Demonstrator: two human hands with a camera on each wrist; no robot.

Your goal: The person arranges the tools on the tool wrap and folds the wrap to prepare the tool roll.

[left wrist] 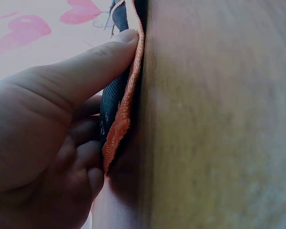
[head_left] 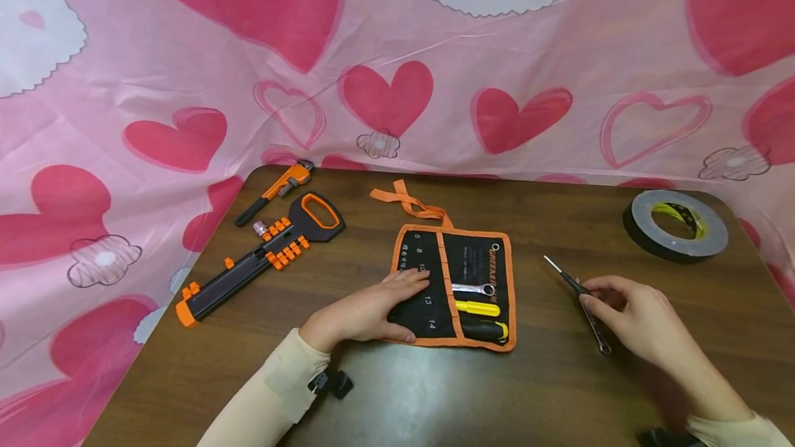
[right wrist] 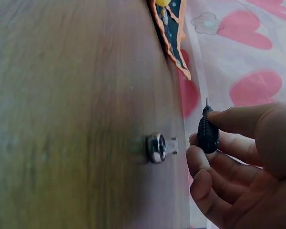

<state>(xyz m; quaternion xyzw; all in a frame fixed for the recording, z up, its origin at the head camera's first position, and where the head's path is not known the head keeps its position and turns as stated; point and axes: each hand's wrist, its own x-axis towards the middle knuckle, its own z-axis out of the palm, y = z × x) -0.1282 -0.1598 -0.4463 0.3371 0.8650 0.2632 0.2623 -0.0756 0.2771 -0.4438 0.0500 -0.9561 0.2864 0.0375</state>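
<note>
The hands are well apart; the left hand [head_left: 366, 305] rests on the black pouch [head_left: 473, 264], fingers loosely laid, thumb at its near edge; the right hand [head_left: 640, 316] pinches a small screwdriver [head_left: 571, 283]; a wrench [head_left: 599, 336] lies on the table [head_left: 528, 392] beneath that hand, a tape roll [head_left: 714, 235] beyond it.

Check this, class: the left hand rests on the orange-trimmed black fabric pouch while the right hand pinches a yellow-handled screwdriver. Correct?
Yellow is wrong: the head view shows the right hand pinching a black-handled screwdriver; the rest holds.
</note>
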